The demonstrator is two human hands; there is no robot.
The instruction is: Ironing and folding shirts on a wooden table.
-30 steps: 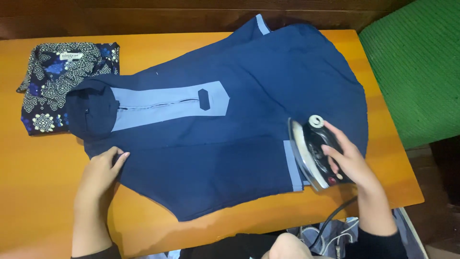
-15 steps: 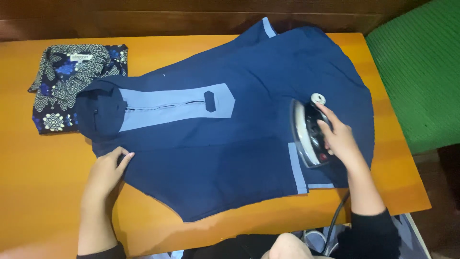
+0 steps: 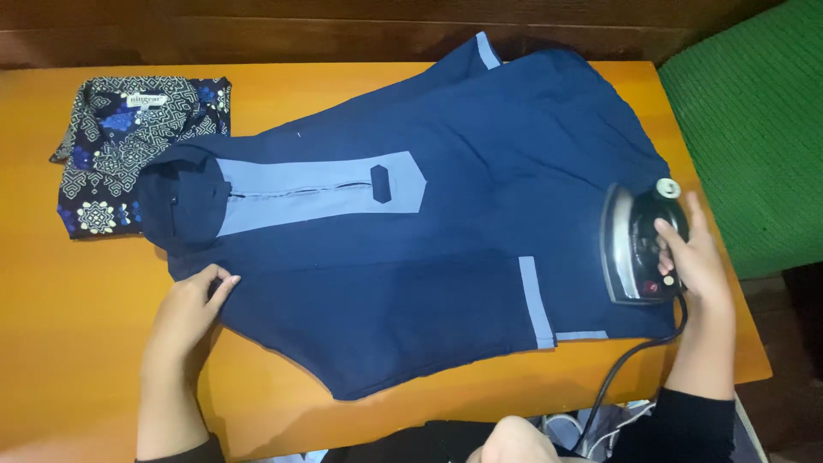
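Your right hand (image 3: 690,257) is closed over the handle of the black iron (image 3: 639,244), which sits on the right end of the dark blue garment (image 3: 411,257), near its hem. The iron's long axis runs away from you toward the desk's far side, with its dial at the far end. From the iron, almost all of the garment lies to your left, stretching across the orange desk (image 3: 77,343) toward the collar. Your left hand (image 3: 184,313) rests flat and open on the garment's near edge just below the collar, fingers spread, gripping nothing; it is well apart from the iron. The black cord (image 3: 621,369) drops off the desk's near edge. Your right palm hides the grip itself, and the soleplate cannot be seen. A folded patterned cloth (image 3: 129,141) lies beside the collar.
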